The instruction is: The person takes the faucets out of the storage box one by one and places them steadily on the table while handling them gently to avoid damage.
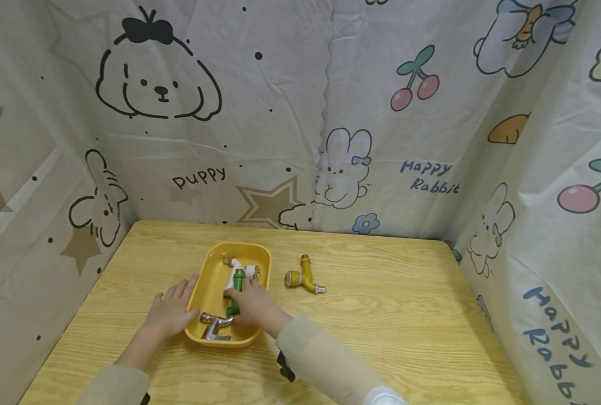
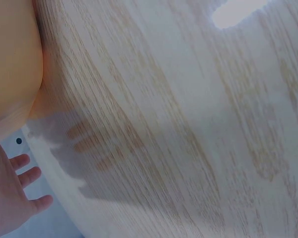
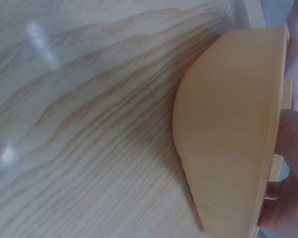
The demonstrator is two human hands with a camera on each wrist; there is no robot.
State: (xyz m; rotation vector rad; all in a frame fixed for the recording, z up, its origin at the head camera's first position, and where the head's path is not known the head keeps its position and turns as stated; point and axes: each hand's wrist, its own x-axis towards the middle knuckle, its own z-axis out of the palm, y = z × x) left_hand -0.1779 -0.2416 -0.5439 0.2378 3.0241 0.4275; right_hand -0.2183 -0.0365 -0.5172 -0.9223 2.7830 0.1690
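Observation:
A yellow plastic tray (image 1: 266, 256) stands on the table with several taps in it. Inside it, my right hand (image 1: 256, 305) reaches over the right rim and grips a green tap (image 1: 238, 279) between thumb and fingers. Partly behind the green one lies a white tap (image 1: 235, 264) with a ribbed knob. Toward the tray's near end rests a chrome tap (image 1: 212, 328). My left hand (image 1: 171, 311) touches the tray's left side, its fingers extended along the rim. In the right wrist view the tray wall (image 3: 223, 124) hides most of the right hand's work.
On the wood-grain table (image 1: 381, 315), a yellow tap (image 1: 306, 274) lies to the right of the tray. A printed cloth (image 1: 280, 112) hangs behind the table and along both sides.

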